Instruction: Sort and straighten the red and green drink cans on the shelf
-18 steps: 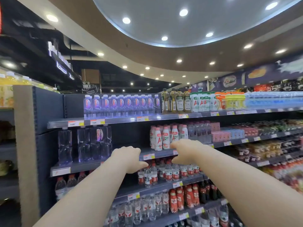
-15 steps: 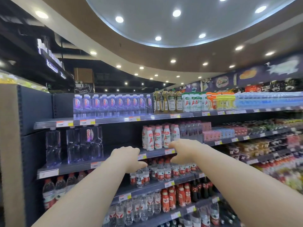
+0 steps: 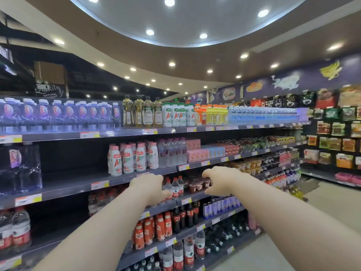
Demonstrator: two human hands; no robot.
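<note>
Your L hand [image 3: 148, 187] & R hand [image 3: 218, 179] are held out before the shelf [image 3: 68, 189], fingers curled, holding nothing. Red & green cans [image 3: 259, 142], blurred, sit higher up to the right, well apart.

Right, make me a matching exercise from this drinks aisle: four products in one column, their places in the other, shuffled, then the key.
Column one
1. oil bottles
2. pink-capped white bottles
3. pink cartons
4. cola bottles

Column two
A. second shelf from the top, right of the clear water bottles
B. top shelf, left of the green-capped white bottles
C. fourth shelf from the top
D. second shelf from the top, left of the clear water bottles

Pairs: 1-B, 2-D, 3-A, 4-C
</note>
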